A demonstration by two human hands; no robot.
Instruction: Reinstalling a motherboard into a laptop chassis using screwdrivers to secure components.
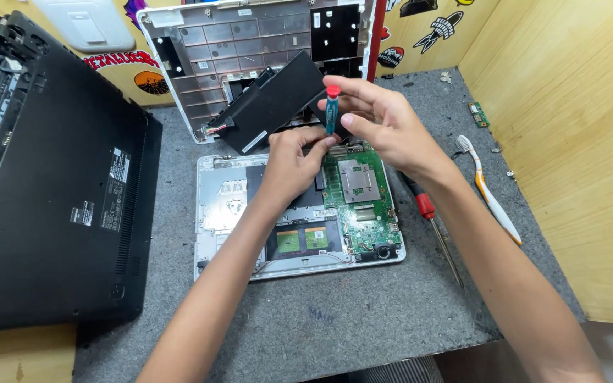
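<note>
The right hand point(381, 117) grips a small screwdriver point(331, 110) upright over the green board point(360, 195); the left hand point(296, 159), fingers pinched together, steadies beside its tip. A screw at the board's far edge seems in hand; next, keep the tip seated and vertical.

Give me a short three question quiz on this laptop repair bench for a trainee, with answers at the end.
1. True or false: the right hand holds a small blue screwdriver upright over the green circuit board.
2. Which lies beside the right forearm on the grey mat? A) scissors B) a red-handled screwdriver C) a hammer
3. Fill in: the tool with bristles at the mat's right edge is a ____.

Key: 1 true; 2 B; 3 toothbrush.
</note>
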